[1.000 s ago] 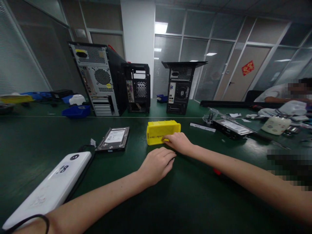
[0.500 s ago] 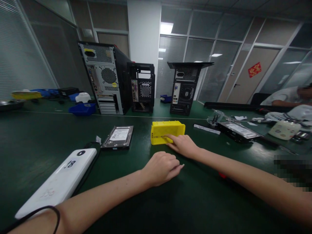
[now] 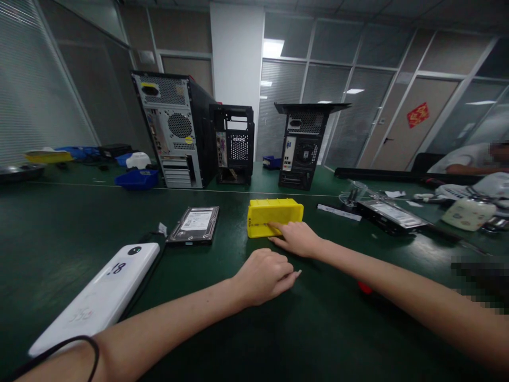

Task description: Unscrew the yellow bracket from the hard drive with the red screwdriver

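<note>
A yellow plastic parts bin (image 3: 274, 209) sits mid-table, its open side facing me. Small dark specks show along its inner lower part, too small to name. My right hand (image 3: 298, 239) reaches to it from the right, index finger stretched inside and thumb apart below, near the table; the other fingers are partly hidden. Closer to me, my left hand (image 3: 264, 276) is closed in a loose fist over the table, back of the hand up, and whatever may be inside is hidden. Left of the bin lies a hard drive (image 3: 194, 225), label up.
A white power bank (image 3: 95, 297) with a cable lies at left. Computer cases (image 3: 170, 127) stand at the back, beside a blue bin (image 3: 136, 179). At right are another drive (image 3: 393, 215), a pale strip (image 3: 339, 212) and a red object (image 3: 365, 287). A person (image 3: 465, 159) sits far right.
The view has shifted slightly. Both hands keep nearly the same pose, the right index finger still in the yellow bin and the left hand still closed.
</note>
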Demonstrator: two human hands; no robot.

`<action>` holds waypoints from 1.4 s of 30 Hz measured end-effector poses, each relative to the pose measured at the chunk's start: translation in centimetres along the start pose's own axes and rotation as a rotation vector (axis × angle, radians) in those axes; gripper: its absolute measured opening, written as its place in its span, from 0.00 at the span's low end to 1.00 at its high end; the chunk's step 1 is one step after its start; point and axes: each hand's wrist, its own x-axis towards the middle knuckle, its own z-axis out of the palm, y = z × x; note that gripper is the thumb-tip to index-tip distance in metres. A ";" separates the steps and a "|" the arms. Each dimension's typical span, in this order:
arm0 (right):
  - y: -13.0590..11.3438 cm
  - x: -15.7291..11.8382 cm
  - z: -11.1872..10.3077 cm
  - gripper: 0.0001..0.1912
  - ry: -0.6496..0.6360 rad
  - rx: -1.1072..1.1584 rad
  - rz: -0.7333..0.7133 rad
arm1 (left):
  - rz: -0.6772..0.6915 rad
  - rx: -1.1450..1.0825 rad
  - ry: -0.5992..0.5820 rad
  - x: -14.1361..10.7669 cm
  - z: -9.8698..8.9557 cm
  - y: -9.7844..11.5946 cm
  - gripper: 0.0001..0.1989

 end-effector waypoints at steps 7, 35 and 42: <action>-0.5 0.3 0.5 0.20 0.026 0.003 0.041 | -0.007 0.004 -0.018 0.0 -0.1 0.0 0.16; -0.3 1.5 1.4 0.16 -0.018 -0.037 0.074 | -0.003 0.010 0.018 0.0 0.3 -0.2 0.15; -0.3 1.4 1.2 0.17 -0.029 -0.067 0.054 | -0.010 0.017 -0.003 0.0 0.1 -0.1 0.16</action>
